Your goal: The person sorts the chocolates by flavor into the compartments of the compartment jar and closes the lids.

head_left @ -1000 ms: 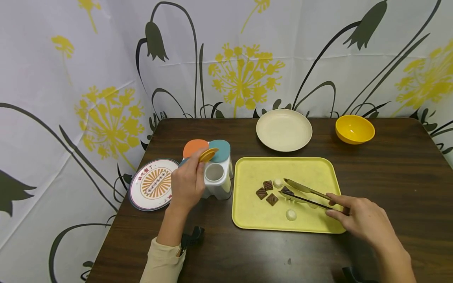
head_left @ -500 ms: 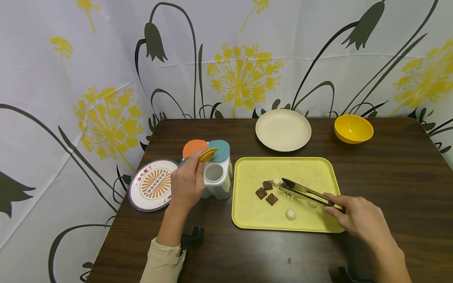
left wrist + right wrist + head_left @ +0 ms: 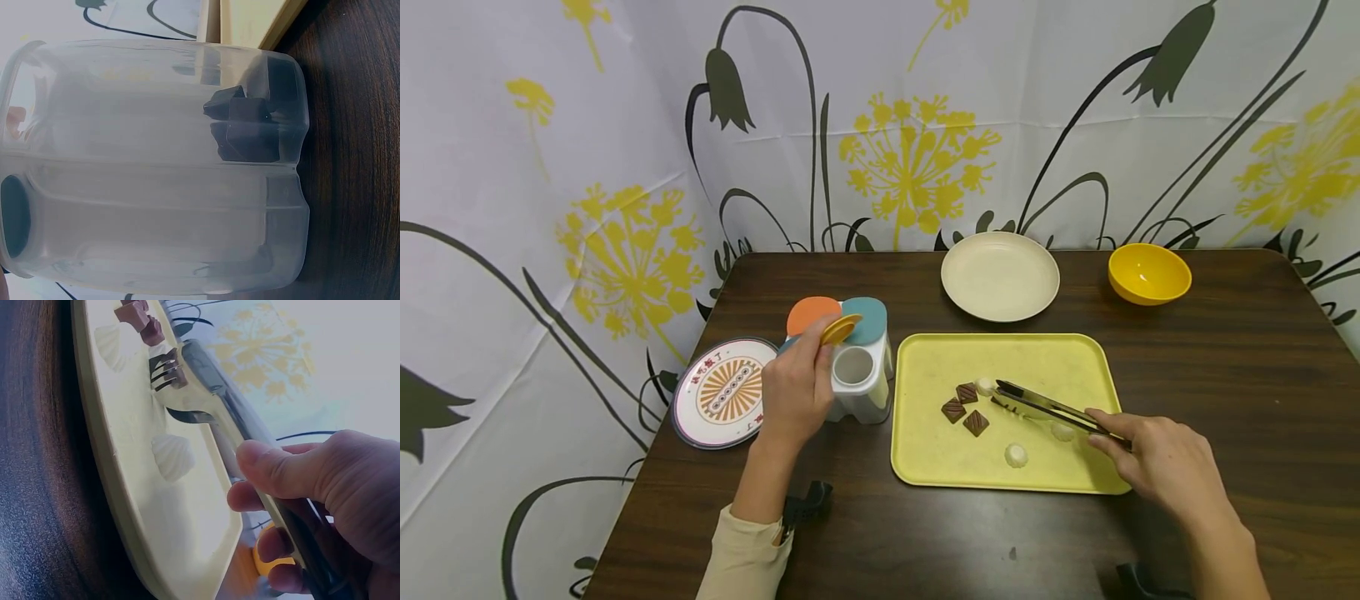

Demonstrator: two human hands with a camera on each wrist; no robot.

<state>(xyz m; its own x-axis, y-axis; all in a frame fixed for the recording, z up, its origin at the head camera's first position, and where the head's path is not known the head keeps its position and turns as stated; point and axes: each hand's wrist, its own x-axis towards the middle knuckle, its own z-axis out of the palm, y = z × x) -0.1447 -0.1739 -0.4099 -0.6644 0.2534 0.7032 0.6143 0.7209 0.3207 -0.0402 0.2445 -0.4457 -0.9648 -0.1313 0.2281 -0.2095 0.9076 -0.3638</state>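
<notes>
My left hand point(image 3: 815, 357) grips a white compartment container point(image 3: 861, 382) and holds its yellow flip lid point(image 3: 841, 328) up, so one round compartment stands uncovered. The left wrist view shows the container's translucent wall point(image 3: 156, 187) with dark chocolate pieces point(image 3: 247, 125) inside. My right hand point(image 3: 1107, 429) holds metal tongs point(image 3: 1048, 407) over the yellow tray point(image 3: 1075, 358). The tong tips point(image 3: 167, 370) are squeezed on a brown chocolate piece. Three more chocolates point(image 3: 966, 408) and a few white shell-shaped sweets point(image 3: 1016, 454) lie on the tray.
A cream plate point(image 3: 1000, 275) and a yellow bowl point(image 3: 1150, 273) stand at the back of the dark wooden table point(image 3: 925, 542). A patterned plate point(image 3: 722, 390) lies left of the container. The container's orange lid point(image 3: 811, 313) and teal lid point(image 3: 868, 318) are down. Flowered cloth surrounds the table.
The tongs were open around a chocolate piece; their tips have closed on it and moved slightly back and left. My left hand and the container have not moved.
</notes>
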